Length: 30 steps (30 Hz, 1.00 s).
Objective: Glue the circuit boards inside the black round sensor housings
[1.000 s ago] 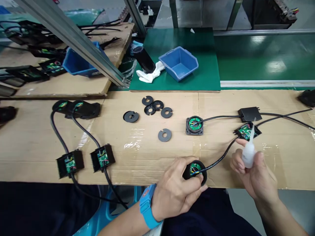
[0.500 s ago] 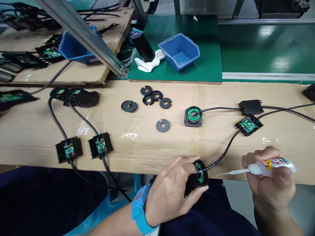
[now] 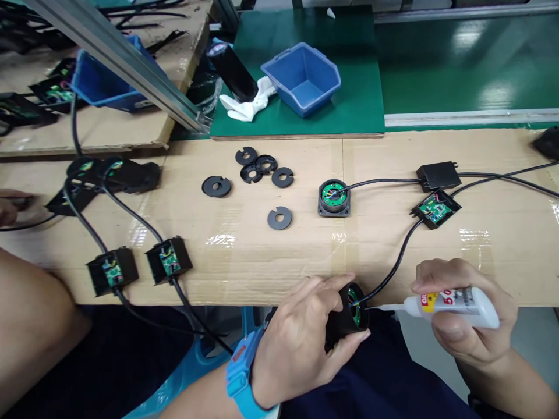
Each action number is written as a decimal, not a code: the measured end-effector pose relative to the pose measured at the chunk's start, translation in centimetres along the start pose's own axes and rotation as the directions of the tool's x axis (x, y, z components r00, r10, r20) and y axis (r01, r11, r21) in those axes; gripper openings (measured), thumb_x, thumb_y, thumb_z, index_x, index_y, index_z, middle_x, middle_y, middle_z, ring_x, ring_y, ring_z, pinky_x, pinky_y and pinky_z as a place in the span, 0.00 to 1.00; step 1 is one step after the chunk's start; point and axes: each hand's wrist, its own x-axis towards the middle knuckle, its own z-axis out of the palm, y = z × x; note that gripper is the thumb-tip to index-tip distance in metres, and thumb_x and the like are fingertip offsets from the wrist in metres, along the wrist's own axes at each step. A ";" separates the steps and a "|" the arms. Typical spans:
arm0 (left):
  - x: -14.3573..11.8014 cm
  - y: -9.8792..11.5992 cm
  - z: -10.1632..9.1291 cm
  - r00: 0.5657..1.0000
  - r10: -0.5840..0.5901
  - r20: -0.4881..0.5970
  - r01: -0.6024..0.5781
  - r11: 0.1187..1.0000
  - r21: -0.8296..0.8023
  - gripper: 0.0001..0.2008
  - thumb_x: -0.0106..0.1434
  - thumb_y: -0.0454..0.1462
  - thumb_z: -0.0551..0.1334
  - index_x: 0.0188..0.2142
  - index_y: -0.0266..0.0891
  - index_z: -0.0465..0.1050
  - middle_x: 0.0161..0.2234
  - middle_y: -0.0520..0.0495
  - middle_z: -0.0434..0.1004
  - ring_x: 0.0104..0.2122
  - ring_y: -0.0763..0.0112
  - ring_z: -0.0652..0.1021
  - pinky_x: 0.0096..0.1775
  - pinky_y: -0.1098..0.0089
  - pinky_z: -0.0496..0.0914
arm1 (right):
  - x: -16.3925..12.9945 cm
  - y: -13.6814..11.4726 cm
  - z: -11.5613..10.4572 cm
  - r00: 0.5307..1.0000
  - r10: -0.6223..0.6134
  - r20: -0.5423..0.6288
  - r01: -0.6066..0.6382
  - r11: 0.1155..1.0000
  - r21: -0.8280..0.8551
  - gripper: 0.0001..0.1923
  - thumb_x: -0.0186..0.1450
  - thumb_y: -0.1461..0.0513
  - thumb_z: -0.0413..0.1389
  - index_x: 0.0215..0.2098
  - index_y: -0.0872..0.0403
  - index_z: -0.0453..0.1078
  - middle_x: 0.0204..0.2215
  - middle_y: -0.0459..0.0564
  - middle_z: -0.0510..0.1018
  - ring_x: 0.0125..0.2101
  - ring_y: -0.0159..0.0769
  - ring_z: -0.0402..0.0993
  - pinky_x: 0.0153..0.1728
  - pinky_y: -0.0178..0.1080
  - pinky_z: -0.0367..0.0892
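Gripping round black housing (image 3: 349, 311) in left hand (image 3: 301, 343), right hand (image 3: 467, 320) levelling glue bottle (image 3: 454, 302)

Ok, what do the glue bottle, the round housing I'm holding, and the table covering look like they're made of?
Glue bottle: translucent white plastic, probably soft; printed label.
Round housing: matte black, likely moulded plastic; green circuit board inside.
Table covering: brown cardboard, glossy clear tape over seams.

Five black slotted discs (image 3: 258, 164) lay on the cardboard bench (image 3: 393, 244), four clustered toward its far edge and one alone nearer the middle. Three open black boxes (image 3: 168, 260) showed green boards, two near the front-left edge, one at the right. One closed black box (image 3: 438, 175) there. Two blue bins (image 3: 303, 78). One glue bottle (image 3: 454, 304).
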 end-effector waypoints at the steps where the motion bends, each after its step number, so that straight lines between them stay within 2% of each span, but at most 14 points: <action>1: 0.0 0.0 0.0 1.000 0.000 0.002 0.000 1.000 -0.001 0.22 0.64 0.40 0.71 0.46 0.43 0.57 0.52 0.33 0.82 0.45 0.55 0.84 0.42 0.57 0.80 | 0.5 -0.3 0.2 0.998 -0.061 0.020 0.061 0.998 -0.031 0.11 0.68 0.53 0.63 0.45 0.48 0.78 0.26 0.49 0.79 0.23 0.39 0.73 0.22 0.42 0.69; 3: 0.0 0.0 0.0 1.000 -0.004 0.003 0.004 1.000 0.001 0.21 0.64 0.40 0.71 0.46 0.44 0.57 0.52 0.33 0.82 0.45 0.56 0.84 0.42 0.57 0.80 | 1.2 -0.9 0.5 0.992 -0.117 0.048 0.121 0.989 -0.083 0.11 0.69 0.53 0.62 0.46 0.48 0.77 0.25 0.48 0.79 0.22 0.38 0.74 0.22 0.41 0.69; 10: 0.1 0.0 0.0 1.000 -0.001 -0.001 0.001 1.000 -0.006 0.22 0.64 0.39 0.71 0.45 0.43 0.57 0.52 0.33 0.82 0.46 0.55 0.84 0.42 0.57 0.80 | 1.9 -1.7 0.6 0.984 -0.134 0.115 0.149 0.979 -0.136 0.12 0.68 0.53 0.63 0.47 0.47 0.76 0.23 0.47 0.79 0.19 0.38 0.74 0.18 0.39 0.67; 15: 0.2 0.0 0.0 1.000 0.001 0.000 -0.001 1.000 -0.015 0.22 0.63 0.39 0.72 0.45 0.43 0.57 0.52 0.33 0.82 0.45 0.56 0.84 0.43 0.57 0.79 | 2.2 -1.8 0.5 0.981 -0.131 0.140 0.159 0.965 -0.207 0.10 0.71 0.51 0.60 0.44 0.48 0.75 0.22 0.46 0.78 0.19 0.37 0.74 0.18 0.38 0.67; 21: 0.2 0.0 0.0 1.000 0.009 -0.007 -0.009 1.000 -0.027 0.22 0.63 0.37 0.71 0.45 0.42 0.58 0.52 0.33 0.82 0.44 0.56 0.83 0.42 0.58 0.79 | 2.8 -2.2 0.7 0.966 -0.194 0.169 0.231 0.943 -0.239 0.10 0.73 0.53 0.57 0.41 0.51 0.71 0.21 0.47 0.77 0.17 0.35 0.73 0.15 0.36 0.67; 30: 0.0 0.0 -0.2 0.998 -0.063 0.016 0.064 0.997 -0.054 0.23 0.63 0.40 0.72 0.45 0.43 0.57 0.49 0.35 0.82 0.45 0.57 0.84 0.42 0.59 0.79 | 3.2 -2.3 0.9 0.959 -0.210 0.190 0.260 0.918 -0.300 0.10 0.74 0.53 0.56 0.40 0.51 0.69 0.21 0.44 0.76 0.17 0.32 0.73 0.16 0.34 0.68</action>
